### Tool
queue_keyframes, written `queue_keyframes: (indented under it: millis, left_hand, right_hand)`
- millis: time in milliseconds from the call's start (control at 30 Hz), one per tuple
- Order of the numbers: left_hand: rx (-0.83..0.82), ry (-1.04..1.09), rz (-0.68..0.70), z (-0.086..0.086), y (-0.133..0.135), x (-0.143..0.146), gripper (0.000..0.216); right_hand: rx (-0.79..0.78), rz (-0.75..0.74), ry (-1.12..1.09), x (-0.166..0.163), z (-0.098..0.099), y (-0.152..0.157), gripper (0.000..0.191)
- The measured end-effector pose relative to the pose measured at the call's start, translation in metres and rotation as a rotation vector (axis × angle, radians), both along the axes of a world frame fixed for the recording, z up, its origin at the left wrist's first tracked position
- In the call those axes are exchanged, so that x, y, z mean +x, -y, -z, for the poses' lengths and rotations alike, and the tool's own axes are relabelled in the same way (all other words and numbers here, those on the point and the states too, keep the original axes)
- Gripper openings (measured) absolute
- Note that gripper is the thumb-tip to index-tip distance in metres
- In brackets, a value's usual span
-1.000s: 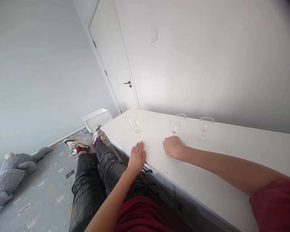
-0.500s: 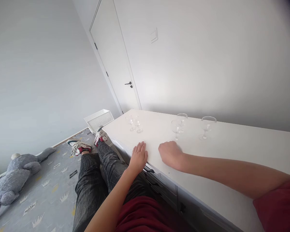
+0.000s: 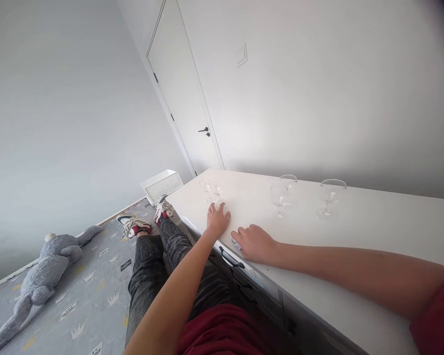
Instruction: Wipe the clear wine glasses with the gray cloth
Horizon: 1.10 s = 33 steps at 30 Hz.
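The right hand [image 3: 254,243] lies palm-down near the table [image 3: 355,231] edge, fingers loose, perhaps over something small and pale. Beyond it the left hand [image 3: 217,220], fingers spread and empty, rests just short of two small glasses [image 3: 211,189]. A careless nudge could topple them.

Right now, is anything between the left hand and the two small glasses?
Nothing visible. The left hand lies flat on the table, fingertips right by the foot of the nearer small glass, with no object between. The right hand rests beside it, out of that path.
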<state>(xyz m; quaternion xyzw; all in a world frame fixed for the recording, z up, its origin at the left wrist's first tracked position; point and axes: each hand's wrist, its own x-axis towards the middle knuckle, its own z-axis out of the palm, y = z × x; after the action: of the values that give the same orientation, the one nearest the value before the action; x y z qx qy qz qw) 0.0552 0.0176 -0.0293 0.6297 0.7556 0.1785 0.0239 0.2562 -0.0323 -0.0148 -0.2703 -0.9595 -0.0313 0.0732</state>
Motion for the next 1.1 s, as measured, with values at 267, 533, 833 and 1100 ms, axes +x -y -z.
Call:
queue_keyframes:
  millis: [267, 533, 833, 1100]
  left_hand:
    - [-0.004, 0.203, 0.044, -0.004, -0.021, -0.010, 0.067]
    - [0.196, 0.452, 0.076, -0.003, -0.033, -0.010, 0.055]
    - [0.393, 0.755, 0.092, 0.000, 0.000, 0.006, 0.018]
    - [0.577, 1.059, 0.205, -0.014, 0.029, 0.004, 0.026]
  right_hand:
    - [-0.033, -0.083, -0.525, 0.009, -0.011, 0.007, 0.034]
    - [-0.556, -0.054, -1.048, 0.006, -0.002, -0.004, 0.031]
    - [-0.819, 0.018, -1.123, -0.007, 0.016, -0.019, 0.041]
    - [-1.032, 0.185, -1.264, -0.022, 0.033, -0.047, 0.033]
